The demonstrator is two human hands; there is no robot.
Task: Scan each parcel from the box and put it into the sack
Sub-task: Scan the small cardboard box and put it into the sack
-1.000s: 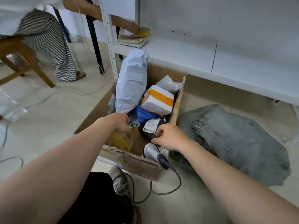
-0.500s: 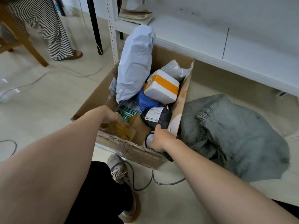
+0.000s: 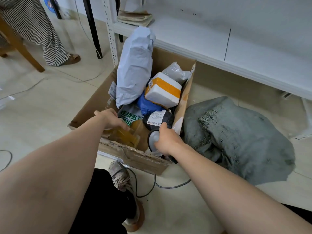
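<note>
An open cardboard box (image 3: 135, 157) on the floor holds several parcels: a tall pale grey mailer (image 3: 134, 68), a white foam box with an orange band (image 3: 163, 92), a blue bag (image 3: 146, 105), a black parcel with a white label (image 3: 158, 119) and a yellowish tape-wrapped parcel (image 3: 125, 135). My left hand (image 3: 111, 118) reaches into the box with fingers on the yellowish parcel. My right hand (image 3: 166, 138) grips the grey barcode scanner (image 3: 153, 138) at the box's near right corner, just under the black parcel. The grey woven sack (image 3: 236, 134) lies crumpled right of the box.
A white metal shelf (image 3: 202, 41) runs behind the box, with a paper stack (image 3: 135, 17) on it. The scanner cable (image 3: 168, 185) loops past my shoe (image 3: 121, 179). A person in striped trousers (image 3: 38, 31) stands at far left beside a wooden chair leg (image 3: 22, 48).
My right hand came off the black parcel and took hold of the scanner, lifting it inside the box's corner. My left hand stayed on the yellowish parcel; the view tilted down.
</note>
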